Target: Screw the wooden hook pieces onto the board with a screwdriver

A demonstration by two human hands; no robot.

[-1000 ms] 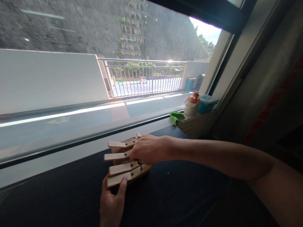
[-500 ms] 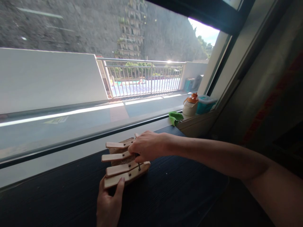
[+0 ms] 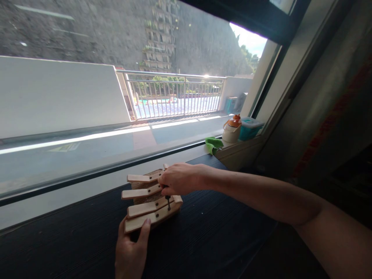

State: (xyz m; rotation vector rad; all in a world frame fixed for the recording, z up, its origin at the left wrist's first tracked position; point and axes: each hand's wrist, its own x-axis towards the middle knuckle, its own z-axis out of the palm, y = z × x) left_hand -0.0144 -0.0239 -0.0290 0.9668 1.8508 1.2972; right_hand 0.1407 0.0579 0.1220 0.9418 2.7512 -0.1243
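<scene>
A wooden piece (image 3: 142, 222) made of several pale bent slats, fixed with dark screws onto a rougher brown board (image 3: 143, 200), rests on the dark table. My left hand (image 3: 133, 245) grips its near left corner, the thumb lying on top of the nearest slat. Above the right part of the piece, my right hand (image 3: 178, 179) is closed around a screwdriver (image 3: 168, 202), most of whose handle is hidden by the fingers. The shaft points down, and its tip meets the nearest slat at a screw.
The dark table (image 3: 209, 228) runs up to a window ledge. A green cloth (image 3: 213, 145), a cream bottle with an orange cap (image 3: 231, 131) and a teal box (image 3: 250, 128) sit on the ledge at right. Beyond the glass is a metal railing (image 3: 177, 97).
The whole view has shifted slightly. My right hand has turned a little on the screwdriver, and more of the tool shows below the fingers. My left hand keeps its grip.
</scene>
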